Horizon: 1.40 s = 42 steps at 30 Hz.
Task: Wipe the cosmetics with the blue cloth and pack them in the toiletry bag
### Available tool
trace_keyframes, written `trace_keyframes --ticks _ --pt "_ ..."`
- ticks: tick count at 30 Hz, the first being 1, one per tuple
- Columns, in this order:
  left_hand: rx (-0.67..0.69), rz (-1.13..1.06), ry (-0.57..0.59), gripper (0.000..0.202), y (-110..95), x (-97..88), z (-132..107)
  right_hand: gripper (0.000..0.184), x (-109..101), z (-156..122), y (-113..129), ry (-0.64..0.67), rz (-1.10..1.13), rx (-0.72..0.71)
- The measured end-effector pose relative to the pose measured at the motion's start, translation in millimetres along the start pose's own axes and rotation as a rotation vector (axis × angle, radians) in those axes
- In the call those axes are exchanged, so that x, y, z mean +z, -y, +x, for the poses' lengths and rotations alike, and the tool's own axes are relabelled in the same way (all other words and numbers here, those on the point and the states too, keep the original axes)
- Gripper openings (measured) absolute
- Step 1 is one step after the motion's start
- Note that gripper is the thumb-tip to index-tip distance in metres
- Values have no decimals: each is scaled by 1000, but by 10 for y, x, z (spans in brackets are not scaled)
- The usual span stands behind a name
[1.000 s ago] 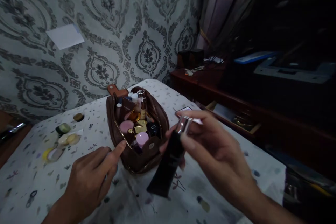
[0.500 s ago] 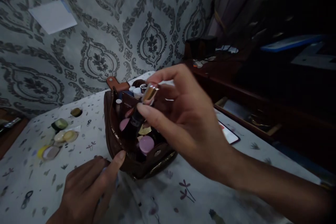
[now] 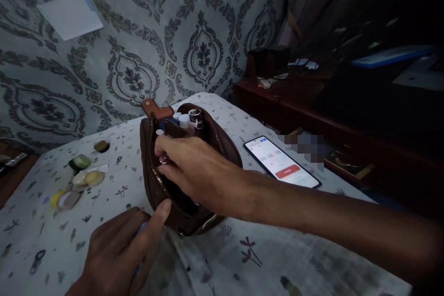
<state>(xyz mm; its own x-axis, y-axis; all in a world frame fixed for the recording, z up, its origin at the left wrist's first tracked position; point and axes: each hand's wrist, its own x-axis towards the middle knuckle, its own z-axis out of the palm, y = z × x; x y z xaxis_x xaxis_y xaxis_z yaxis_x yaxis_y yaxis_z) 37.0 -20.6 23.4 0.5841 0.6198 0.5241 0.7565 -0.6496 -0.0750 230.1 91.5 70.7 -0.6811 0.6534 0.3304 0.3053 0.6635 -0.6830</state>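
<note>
Left hand (image 3: 120,245) and right hand (image 3: 194,171) at a soft brown pouch (image 3: 183,223)

Left fingers curl loosely, one tip against the pouch's metal-zipped rim (image 3: 157,176); any grip cannot be told. Right thumb and finger pinch a shiny cap (image 3: 164,160) inside the pouch. Right of the pouch lies a flat, glassy phone (image 3: 282,162); behind the pouch, medallion-patterned wallpaper (image 3: 203,51).

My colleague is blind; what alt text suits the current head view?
A right hand reaches into an open brown bag, around a shiny cap, while the left hand touches the bag's near side. A lit phone lies to its right.
</note>
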Motion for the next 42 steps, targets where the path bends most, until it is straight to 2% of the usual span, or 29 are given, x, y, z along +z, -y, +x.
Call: trace_keyframes --ticks 3,7,15,18,27,30,35,42 --pt "-10 5 -8 61 -1 4 -8 10 13 37 -22 48 -36 3" --pt "-11 2 -15 61 11 17 -29 4 -17 38 -51 50 -18 -21" --pt "27 116 -29 59 24 14 -11 19 -121 -7 -41 65 15 -29" --pt "45 166 -17 56 27 4 -12 11 -141 -20 -4 84 22 -5" --pt "28 165 -26 51 -26 9 15 17 -119 197 -74 85 -91 -28" --pt "38 189 -30 53 -28 10 41 5 -77 261 -91 46 -110 -2" --pt "64 180 -72 52 -29 28 59 35 -46 213 -120 15 -105 14" --pt "66 193 -45 47 -27 20 47 42 -59 173 -196 3 -131 14"
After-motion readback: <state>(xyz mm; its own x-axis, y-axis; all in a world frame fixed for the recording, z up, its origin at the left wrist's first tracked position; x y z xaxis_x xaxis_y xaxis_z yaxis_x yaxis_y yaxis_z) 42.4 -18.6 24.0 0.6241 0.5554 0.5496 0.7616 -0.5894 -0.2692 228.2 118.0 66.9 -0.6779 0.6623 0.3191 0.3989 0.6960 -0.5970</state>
